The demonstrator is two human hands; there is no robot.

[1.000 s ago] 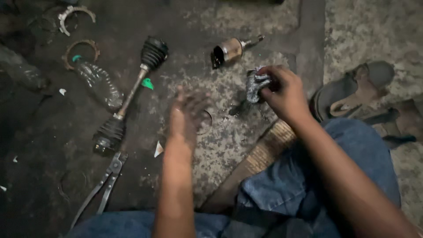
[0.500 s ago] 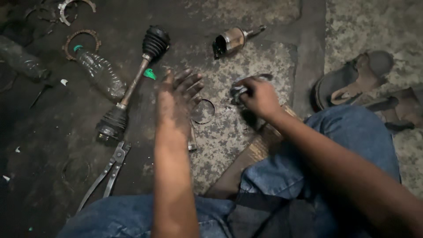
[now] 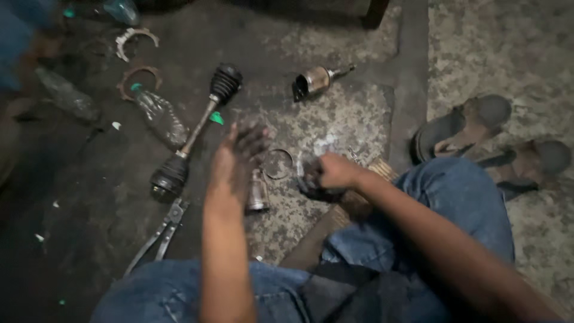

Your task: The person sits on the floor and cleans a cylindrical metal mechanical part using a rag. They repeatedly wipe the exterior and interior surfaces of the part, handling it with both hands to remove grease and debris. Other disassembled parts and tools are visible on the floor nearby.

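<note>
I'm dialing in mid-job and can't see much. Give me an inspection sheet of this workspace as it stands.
Surface: dark, grimy floor, speckled patch in the middle.
Job's things: right hand closed on a dark greasy part; metal ring and small metal piece beside the left hand.
Clutter: drive shaft, pliers, plastic bottle, joint housing, sandals.
Grippers: left hand open, hovering.
Cables: nothing seen.
Surroundings: jeans, dim light.

Dim scene overall. Floor (image 3: pixel 72 239) at left nearly black; pale patch of concrete at centre and right catches soft light, apparently from upper right. No hard shadows, no glare. Left hand (image 3: pixel 236 161) and right hand (image 3: pixel 332 173) motion-blurred. Top-left corner smeared, out of focus. Noticeable grain throughout.
</note>
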